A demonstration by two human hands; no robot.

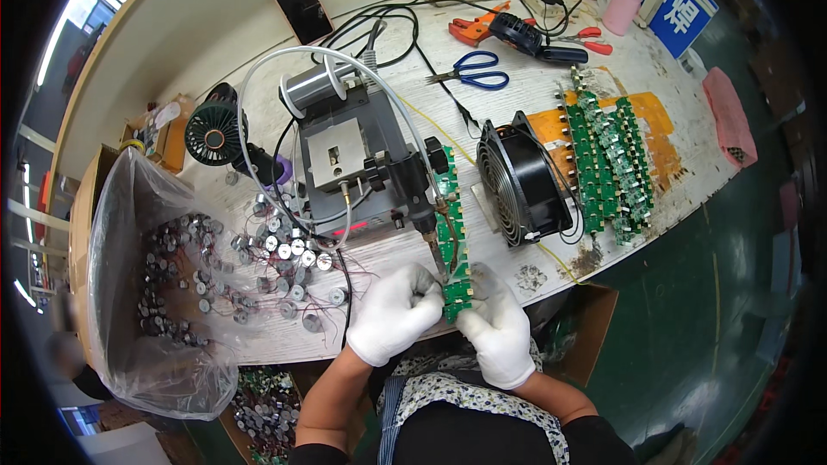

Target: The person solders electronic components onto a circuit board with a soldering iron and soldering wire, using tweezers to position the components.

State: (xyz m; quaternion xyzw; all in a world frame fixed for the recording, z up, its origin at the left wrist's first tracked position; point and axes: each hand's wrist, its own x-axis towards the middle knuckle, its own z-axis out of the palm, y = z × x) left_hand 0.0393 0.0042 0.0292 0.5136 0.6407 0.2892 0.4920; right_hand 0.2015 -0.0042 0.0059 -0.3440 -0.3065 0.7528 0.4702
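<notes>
A long strip of green circuit boards (453, 288) runs away from the front edge of the bench, under the soldering iron (428, 228) of a bench soldering machine. My right hand (498, 327), in a white glove, is closed on the near end of the strip, thumb at its right edge. My left hand (394, 314), also gloved in white, is closed at the strip's left edge with the fingertips pinched together. Whatever those fingertips hold is too small to make out. The iron's tip points down at the strip, just above and between my hands.
Small round motors (297, 250) with thin wires lie left of the machine and fill a plastic-lined box (164, 293). A black fan (521, 181) stands right of the strip. Beyond are stacked green board strips (603, 164), blue-handled scissors (482, 71) and a phone (301, 7).
</notes>
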